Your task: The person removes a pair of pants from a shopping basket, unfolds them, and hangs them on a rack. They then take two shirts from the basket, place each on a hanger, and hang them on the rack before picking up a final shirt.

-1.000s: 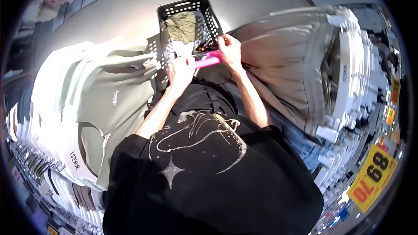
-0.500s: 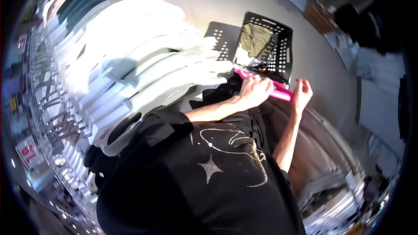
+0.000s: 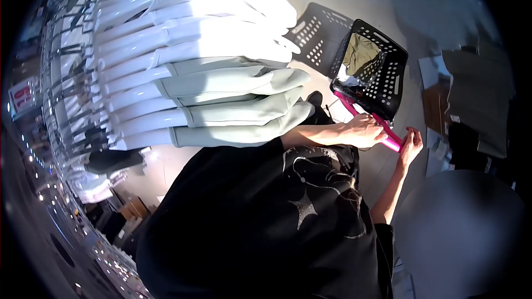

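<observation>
A black perforated shopping basket (image 3: 395, 80) stands on the floor, with an olive-green garment (image 3: 363, 56) and some white cloth (image 3: 349, 75) inside. A bright pink handle (image 3: 392, 143) runs along its near side toward me. My left hand (image 3: 363, 130) is closed over the middle of this handle, its fingers bent. At the handle's near end is my right hand (image 3: 411, 145), its fingers curled against it and partly turned away from view.
To the left, a rail of hangers (image 3: 72, 77) carries white and pale-green garments (image 3: 227, 102) reaching toward the basket. Dark clothes and a brown box (image 3: 436, 108) are at right. A blurred grey round shape (image 3: 460, 232) fills the lower right.
The view has turned, so basket, hands and handle appear farther right. Both hands stay on the pink handle. The grey round shape has come into view at lower right.
</observation>
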Demonstrator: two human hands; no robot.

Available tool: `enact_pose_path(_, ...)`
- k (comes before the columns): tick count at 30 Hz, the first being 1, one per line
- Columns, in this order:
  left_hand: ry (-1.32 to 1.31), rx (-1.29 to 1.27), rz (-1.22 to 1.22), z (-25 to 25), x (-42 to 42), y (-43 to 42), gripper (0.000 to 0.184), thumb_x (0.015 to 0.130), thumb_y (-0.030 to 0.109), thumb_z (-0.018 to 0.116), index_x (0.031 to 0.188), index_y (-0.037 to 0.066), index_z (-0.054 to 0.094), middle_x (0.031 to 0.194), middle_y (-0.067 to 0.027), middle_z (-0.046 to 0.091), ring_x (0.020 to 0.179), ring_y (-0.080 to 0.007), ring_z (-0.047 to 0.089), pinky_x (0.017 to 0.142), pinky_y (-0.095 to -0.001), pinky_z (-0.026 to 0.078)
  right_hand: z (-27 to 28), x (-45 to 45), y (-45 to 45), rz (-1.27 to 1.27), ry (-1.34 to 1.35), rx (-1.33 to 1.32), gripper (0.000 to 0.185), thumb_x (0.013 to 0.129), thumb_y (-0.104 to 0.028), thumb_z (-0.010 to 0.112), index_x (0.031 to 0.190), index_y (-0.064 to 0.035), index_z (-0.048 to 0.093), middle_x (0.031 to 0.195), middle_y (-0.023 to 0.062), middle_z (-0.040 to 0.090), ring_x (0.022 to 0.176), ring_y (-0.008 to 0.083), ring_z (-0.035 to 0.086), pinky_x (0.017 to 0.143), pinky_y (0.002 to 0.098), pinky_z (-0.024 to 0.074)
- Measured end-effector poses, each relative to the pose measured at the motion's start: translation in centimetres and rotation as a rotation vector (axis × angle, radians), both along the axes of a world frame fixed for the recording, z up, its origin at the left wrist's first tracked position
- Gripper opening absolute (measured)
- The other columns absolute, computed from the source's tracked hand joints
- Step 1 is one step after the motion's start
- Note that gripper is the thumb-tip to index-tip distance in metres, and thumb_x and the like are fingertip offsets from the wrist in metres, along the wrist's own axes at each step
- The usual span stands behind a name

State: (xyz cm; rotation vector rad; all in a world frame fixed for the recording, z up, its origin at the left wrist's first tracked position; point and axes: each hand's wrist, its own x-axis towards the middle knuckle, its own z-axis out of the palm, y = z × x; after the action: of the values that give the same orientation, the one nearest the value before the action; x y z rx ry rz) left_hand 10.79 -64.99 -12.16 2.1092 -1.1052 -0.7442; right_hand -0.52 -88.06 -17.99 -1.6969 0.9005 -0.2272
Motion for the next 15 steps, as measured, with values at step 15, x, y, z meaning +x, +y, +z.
enact_pose_path(15, 0.154, 0.045, 0.278, -0.9, 1.7, -3.3, 0.055, 0.104, 0.046, 0.051, 0.075, 0.003, 0.068, 0.071, -0.0215, 0.068, 0.07, -0.041, 0.069, 0.07, -0.0526, 0.056, -0.8, 6.6, -5.6, 0.269, 0.039, -0.027, 0.021, 0.105, -0.015, 0.058, 0.097, 0.0008, 0.07, 0.057, -0.0069, 0.044, 0.052, 0.002, 0.038, 0.048, 0.0253, 0.0252)
